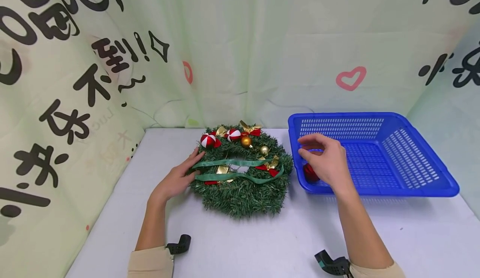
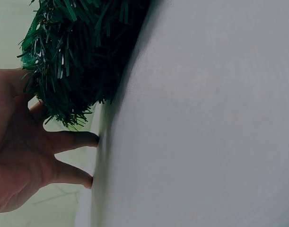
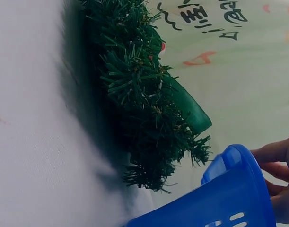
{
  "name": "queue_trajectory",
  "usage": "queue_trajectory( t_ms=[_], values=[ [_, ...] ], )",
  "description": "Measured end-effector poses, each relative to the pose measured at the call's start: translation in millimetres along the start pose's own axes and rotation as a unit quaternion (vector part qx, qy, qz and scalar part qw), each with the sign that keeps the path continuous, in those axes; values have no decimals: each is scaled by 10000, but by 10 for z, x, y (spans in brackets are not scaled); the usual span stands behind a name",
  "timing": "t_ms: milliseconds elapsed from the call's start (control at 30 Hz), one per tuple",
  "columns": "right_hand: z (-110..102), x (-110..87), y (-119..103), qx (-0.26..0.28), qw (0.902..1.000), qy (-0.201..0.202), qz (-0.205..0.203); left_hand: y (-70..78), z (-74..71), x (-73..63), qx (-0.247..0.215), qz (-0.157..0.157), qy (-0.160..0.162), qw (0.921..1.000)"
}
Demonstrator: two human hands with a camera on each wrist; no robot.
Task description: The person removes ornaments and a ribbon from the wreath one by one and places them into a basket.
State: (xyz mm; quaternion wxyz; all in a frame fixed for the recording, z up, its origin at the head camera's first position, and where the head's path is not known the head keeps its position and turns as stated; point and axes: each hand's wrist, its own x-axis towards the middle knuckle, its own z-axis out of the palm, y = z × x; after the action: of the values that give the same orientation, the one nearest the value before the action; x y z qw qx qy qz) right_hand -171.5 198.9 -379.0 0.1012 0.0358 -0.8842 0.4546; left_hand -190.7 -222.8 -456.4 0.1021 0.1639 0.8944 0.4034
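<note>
A green Christmas wreath [image 1: 243, 201] lies flat on the table, decorated with red-and-white balls [image 1: 208, 140], red and gold bows [image 1: 268, 167] and small gold baubles [image 1: 246, 141]. A green ribbon [image 1: 232, 177] crosses it in two strands. My left hand [image 1: 182, 177] rests against the wreath's left edge; in the left wrist view its fingers [image 2: 73, 139] are spread and reach down to the tabletop. Over the left side of a blue basket [image 1: 375, 186] is my right hand [image 1: 326, 157], fingers loosely bent, with nothing visible between them. Below it in the basket lies a dark red item [image 1: 310, 173], partly hidden.
The basket stands right of the wreath, its slotted wall [image 3: 229, 198] close to the wreath's edge in the right wrist view. A pale printed curtain [image 1: 262, 61] hangs behind and beside the white table [image 1: 247, 249].
</note>
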Motion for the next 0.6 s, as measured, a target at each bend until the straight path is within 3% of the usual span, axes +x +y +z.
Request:
queue_trajectory(
  t_ms=[333,600],
  values=[
    [91,62,-140,-10,9993,-336,-172,-2,-1,-11,-6,-18,1,10000],
    [187,112,-268,17,9962,-863,-154,-21,4,-2,-16,21,32,10000]
  ],
)
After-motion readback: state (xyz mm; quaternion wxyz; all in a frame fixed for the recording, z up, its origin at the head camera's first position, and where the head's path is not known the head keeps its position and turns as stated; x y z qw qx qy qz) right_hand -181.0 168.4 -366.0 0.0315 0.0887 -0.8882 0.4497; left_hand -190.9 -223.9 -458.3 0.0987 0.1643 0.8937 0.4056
